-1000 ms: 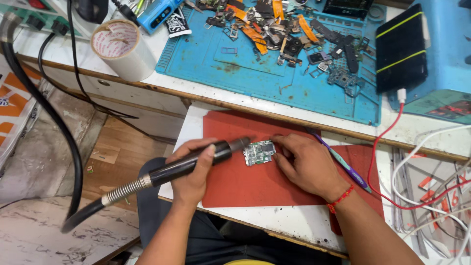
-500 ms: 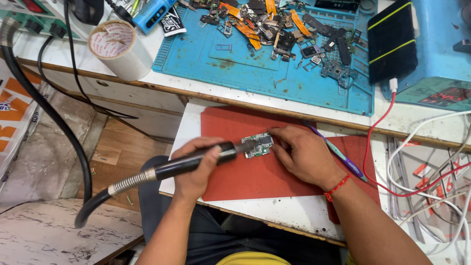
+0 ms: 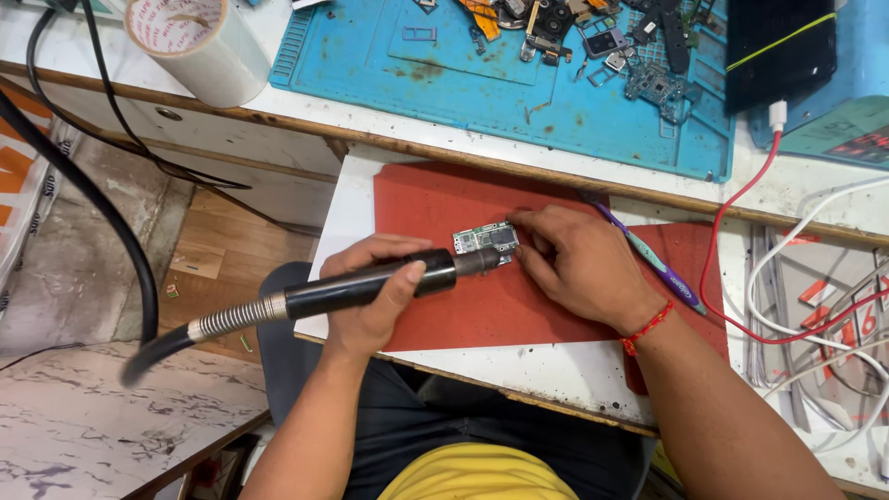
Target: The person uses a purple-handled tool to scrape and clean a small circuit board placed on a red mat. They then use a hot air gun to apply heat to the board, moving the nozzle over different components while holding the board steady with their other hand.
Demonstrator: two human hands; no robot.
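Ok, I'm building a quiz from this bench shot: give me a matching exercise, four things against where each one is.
Things:
1. hot-air tool
2. circuit board
3. tape roll
4. toothbrush

Places:
A. top left of the bench
B. on the red mat, under the right hand's fingertips
C. beside the right hand, on the side away from the left hand
D. in the left hand

Pairs: 1-D, 2-B, 3-A, 4-C

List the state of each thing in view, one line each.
Left hand: gripping the hot-air wand.
Wand: nozzle at the board's edge.
Circuit board: flat on the red mat.
Right hand: fingertips pinning the board.
Tape roll: on its side.
Phone: cable plugged in.
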